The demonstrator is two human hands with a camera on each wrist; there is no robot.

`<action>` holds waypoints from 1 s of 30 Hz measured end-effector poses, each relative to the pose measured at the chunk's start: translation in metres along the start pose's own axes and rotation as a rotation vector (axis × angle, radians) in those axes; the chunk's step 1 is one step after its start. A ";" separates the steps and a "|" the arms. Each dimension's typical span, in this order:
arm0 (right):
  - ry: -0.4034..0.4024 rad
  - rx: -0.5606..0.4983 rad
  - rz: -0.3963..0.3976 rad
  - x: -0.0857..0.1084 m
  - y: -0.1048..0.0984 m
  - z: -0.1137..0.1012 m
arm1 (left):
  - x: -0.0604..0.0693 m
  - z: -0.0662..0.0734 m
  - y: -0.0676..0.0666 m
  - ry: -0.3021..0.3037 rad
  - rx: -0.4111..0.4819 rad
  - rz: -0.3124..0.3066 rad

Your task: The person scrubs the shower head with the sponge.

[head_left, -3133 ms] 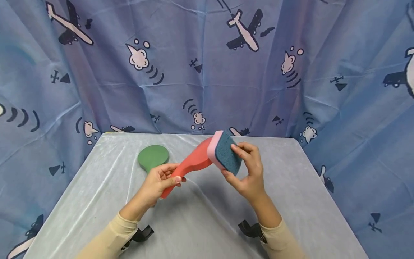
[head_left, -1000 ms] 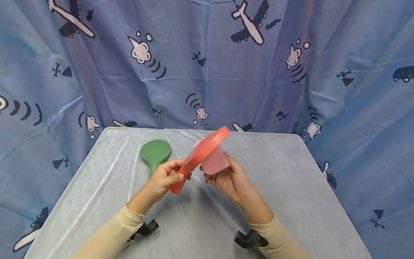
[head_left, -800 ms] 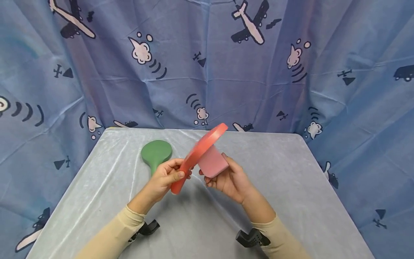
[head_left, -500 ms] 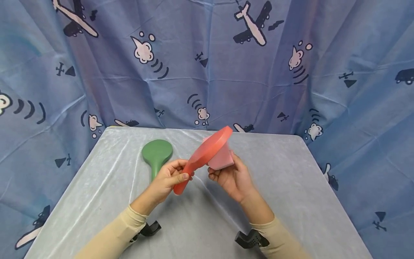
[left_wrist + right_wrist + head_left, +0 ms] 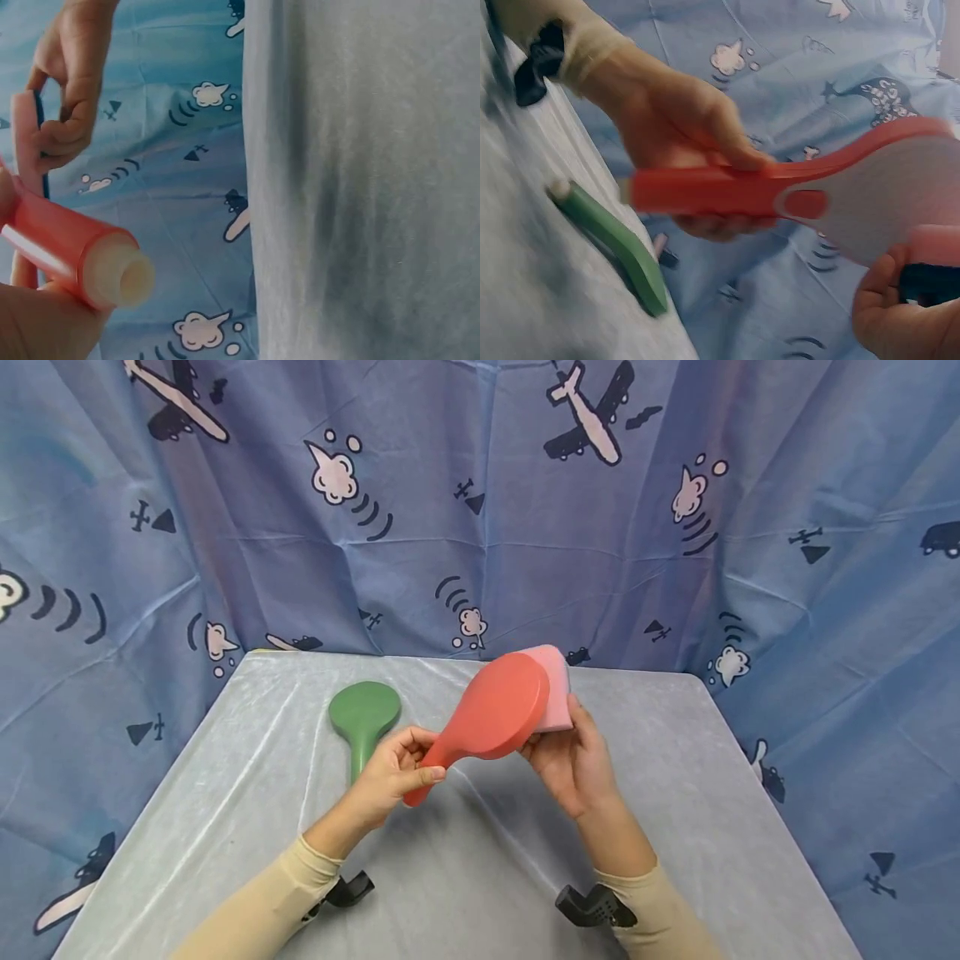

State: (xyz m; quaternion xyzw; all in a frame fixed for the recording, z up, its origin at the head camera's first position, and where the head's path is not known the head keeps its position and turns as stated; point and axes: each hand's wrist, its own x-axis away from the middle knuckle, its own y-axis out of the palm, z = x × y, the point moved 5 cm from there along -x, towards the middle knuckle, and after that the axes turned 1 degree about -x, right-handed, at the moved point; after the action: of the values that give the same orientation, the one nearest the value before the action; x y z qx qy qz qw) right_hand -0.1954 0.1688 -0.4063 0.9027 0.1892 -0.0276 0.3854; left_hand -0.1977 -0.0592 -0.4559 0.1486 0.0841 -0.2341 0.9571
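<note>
My left hand (image 5: 382,781) grips the handle of a red shower head (image 5: 502,703), held tilted above the table with its smooth back towards the head camera. The left wrist view shows the handle's hollow pale end (image 5: 124,277). In the right wrist view its grey face (image 5: 900,187) is visible. My right hand (image 5: 579,770) holds a pink sponge (image 5: 557,689) with a dark blue-green scouring side behind the shower head's far edge; whether it touches the face is hidden. A green shower head (image 5: 365,710) lies on the table, its handle partly behind my left hand.
A grey cloth covers the table (image 5: 712,827). A blue curtain (image 5: 480,510) printed with aeroplanes hangs behind and at both sides. Each sleeve carries a black wrist mount, one on the left (image 5: 348,890) and one on the right (image 5: 592,907).
The red shower head has turned so that its back shows more fully. My right hand has moved right and slightly up with the sponge. The green shower head stays put.
</note>
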 end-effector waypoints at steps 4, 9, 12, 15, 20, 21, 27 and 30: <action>-0.051 0.075 0.027 0.002 0.004 0.003 | 0.001 -0.003 0.000 -0.004 -0.045 0.037; 0.052 0.172 -0.031 0.005 0.012 0.027 | 0.003 0.000 -0.003 0.029 -0.112 0.105; 0.117 0.217 -0.063 0.005 0.014 0.033 | 0.003 0.004 -0.004 0.055 -0.136 0.121; 0.181 0.232 -0.093 0.007 0.015 0.033 | 0.001 0.005 -0.004 0.066 -0.140 0.123; 0.139 0.135 -0.081 0.007 0.016 0.015 | 0.002 0.008 -0.006 0.065 -0.140 0.148; 0.112 0.105 -0.082 0.006 0.016 0.010 | 0.002 0.008 -0.006 0.063 -0.143 0.150; -0.077 -0.009 -0.072 0.005 0.011 -0.014 | 0.001 0.009 -0.007 0.043 -0.182 0.157; -0.116 0.005 -0.054 0.005 0.011 -0.013 | 0.001 0.010 -0.010 0.048 -0.229 0.171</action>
State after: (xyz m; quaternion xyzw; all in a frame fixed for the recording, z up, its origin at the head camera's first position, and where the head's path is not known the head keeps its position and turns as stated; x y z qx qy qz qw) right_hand -0.1878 0.1721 -0.3908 0.8951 0.1907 -0.0907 0.3926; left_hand -0.2003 -0.0711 -0.4495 0.0507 0.1201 -0.1370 0.9820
